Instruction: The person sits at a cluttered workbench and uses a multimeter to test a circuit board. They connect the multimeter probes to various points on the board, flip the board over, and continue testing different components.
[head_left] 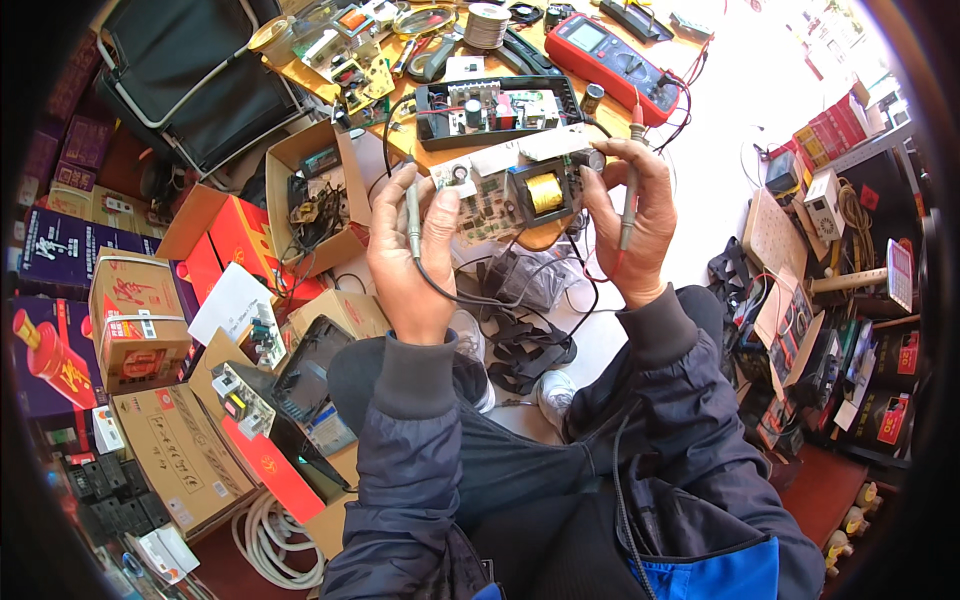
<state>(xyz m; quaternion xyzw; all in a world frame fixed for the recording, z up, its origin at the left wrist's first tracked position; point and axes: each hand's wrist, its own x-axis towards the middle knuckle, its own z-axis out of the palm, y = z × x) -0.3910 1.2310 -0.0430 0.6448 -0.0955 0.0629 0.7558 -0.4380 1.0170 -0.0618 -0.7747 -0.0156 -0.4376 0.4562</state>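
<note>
Between my two hands is a circuit board (490, 205) with a yellow-wound transformer (545, 193) and a pale metal strip along its far edge. My left hand (412, 260) is closed on the board's left edge, with a grey test probe (413, 220) tucked along its fingers and a black lead running down from it. My right hand (645, 220) grips the board's right end and also has a red-tipped test probe (630, 205) between its fingers. Just beyond lies an open black case (430, 125) with another board inside. Past it rests a red multimeter (612, 70).
A wooden table (395, 140) bears a solder spool (487, 26), tools and loose boards. At left stand an open carton (345, 165) of parts, stacked boxes (140, 320) and a black folding chair (190, 70). Cluttered shelves (860, 300) line the right. Cables hang below the board.
</note>
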